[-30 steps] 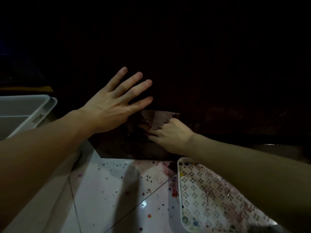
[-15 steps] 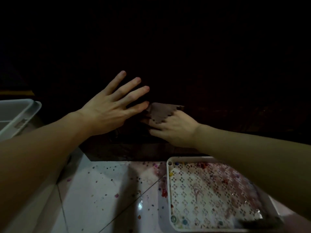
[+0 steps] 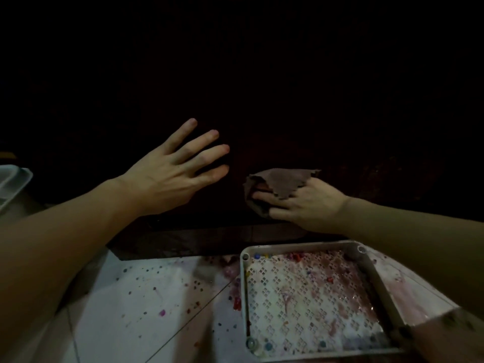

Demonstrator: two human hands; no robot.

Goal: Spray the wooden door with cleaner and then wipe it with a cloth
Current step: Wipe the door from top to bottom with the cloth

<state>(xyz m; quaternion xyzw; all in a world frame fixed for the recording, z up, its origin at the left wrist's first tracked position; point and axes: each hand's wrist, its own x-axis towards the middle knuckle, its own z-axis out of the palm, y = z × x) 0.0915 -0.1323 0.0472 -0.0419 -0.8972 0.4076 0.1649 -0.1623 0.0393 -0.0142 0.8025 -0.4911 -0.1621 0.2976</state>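
Note:
The dark wooden door fills the upper part of the view and is barely lit. My right hand presses a brownish cloth flat against the door's lower part, fingers gripping the cloth. My left hand rests flat on the door to the left of the cloth, fingers spread, holding nothing. No spray bottle is in view.
A white perforated tray, stained with red and purple, lies on the floor below my right arm. The white tiled floor is speckled with coloured spots. A grey plastic bin sits at the left edge.
My right hand has slid the cloth to the right along the door, away from my left hand. The view has shifted right, so the bin and tray sit further left.

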